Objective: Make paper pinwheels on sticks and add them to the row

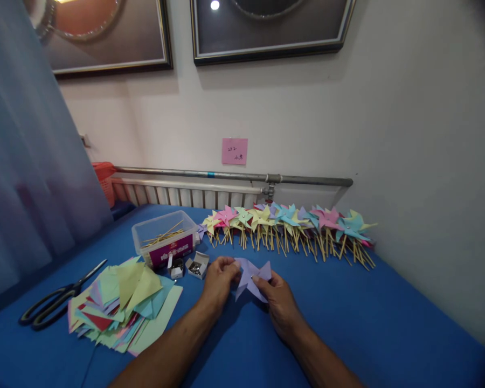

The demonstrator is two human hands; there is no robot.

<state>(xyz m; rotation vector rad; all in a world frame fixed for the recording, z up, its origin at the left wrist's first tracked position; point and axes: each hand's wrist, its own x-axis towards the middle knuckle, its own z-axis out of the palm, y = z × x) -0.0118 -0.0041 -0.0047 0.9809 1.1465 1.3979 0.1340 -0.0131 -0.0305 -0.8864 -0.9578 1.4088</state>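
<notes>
Both my hands hold a lilac paper pinwheel head just above the blue tabletop. My left hand pinches its left side with fingers closed. My right hand pinches its right side near the centre, where a small pin head shows. The paper's corners are folded toward the middle.
A pile of coloured paper squares lies at the left, with black scissors beside it. A clear plastic box of wooden sticks and two small boxes of pins sit behind my hands. A row of finished pinwheels lines the wall.
</notes>
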